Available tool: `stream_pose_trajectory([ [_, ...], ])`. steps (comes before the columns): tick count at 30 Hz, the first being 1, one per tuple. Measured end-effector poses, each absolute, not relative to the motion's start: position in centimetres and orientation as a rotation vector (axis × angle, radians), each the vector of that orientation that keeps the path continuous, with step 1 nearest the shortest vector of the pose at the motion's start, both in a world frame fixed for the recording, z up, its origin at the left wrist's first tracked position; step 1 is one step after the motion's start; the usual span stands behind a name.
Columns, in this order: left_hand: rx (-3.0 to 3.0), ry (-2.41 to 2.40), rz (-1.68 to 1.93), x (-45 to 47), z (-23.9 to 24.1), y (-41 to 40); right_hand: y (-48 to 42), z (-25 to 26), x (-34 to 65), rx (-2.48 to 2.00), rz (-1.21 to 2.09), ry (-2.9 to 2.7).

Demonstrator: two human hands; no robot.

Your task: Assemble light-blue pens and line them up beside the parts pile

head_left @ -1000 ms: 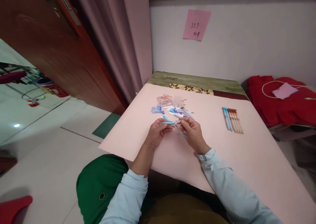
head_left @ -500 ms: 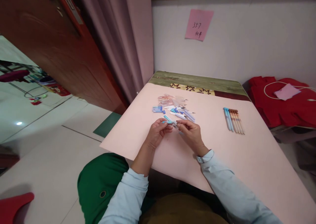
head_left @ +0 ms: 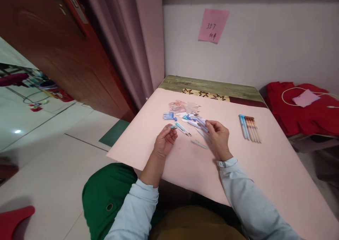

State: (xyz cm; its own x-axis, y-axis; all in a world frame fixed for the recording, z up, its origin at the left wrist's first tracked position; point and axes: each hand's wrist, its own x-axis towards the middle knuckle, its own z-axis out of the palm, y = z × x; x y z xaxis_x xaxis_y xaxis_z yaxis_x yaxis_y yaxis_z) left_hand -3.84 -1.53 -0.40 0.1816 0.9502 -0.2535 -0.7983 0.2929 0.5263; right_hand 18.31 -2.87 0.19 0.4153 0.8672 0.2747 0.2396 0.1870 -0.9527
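Pinched in the fingers of my left hand [head_left: 164,140] is a small light-blue pen part [head_left: 172,126], held just over the table. My right hand [head_left: 218,136] is closed at the fingertips beside the lavender pen barrels [head_left: 201,122]; whatever it pinches is hidden. Between the hands lie thin white pen refills [head_left: 184,130] with dark tips. A pale blue pen barrel [head_left: 199,144] rests nearer to me. Behind are short blue pen parts [head_left: 169,116] in a stack, and a pile of clear pinkish pen barrels [head_left: 178,106].
On the right of the pink-covered table [head_left: 265,176], several blue and brown pens [head_left: 250,129] lie side by side. A red cloth [head_left: 302,109] with a white cord is beyond the table's right edge. To the left stands a brown door [head_left: 87,63] beside a curtain [head_left: 132,39].
My hands have come apart. The right one moved right and forward to the lavender barrels; the left shifted slightly left with the blue part. Refills and a pale barrel now show between them.
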Motion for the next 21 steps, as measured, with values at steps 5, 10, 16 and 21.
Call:
stream_pose_trajectory([
  [5, 0.159, 0.547, 1.313, -4.1, -0.6, -1.2, -3.0, -0.3, 19.3, -1.600, 0.353, -1.403],
  [10, 0.185, 0.576, 1.275, -4.0, -0.5, -1.5, -3.2, -0.5, 18.9, -1.776, 0.172, -1.765],
  [16, 0.345, 0.591, 1.181, -3.6, -0.4, -1.9, -3.2, -0.9, 18.7, -1.786, 0.187, -1.942],
  [21, 0.345, 0.605, 1.191, -3.6, -0.3, -2.0, -3.6, -0.3, 18.1, -1.724, 0.212, -1.910],
])
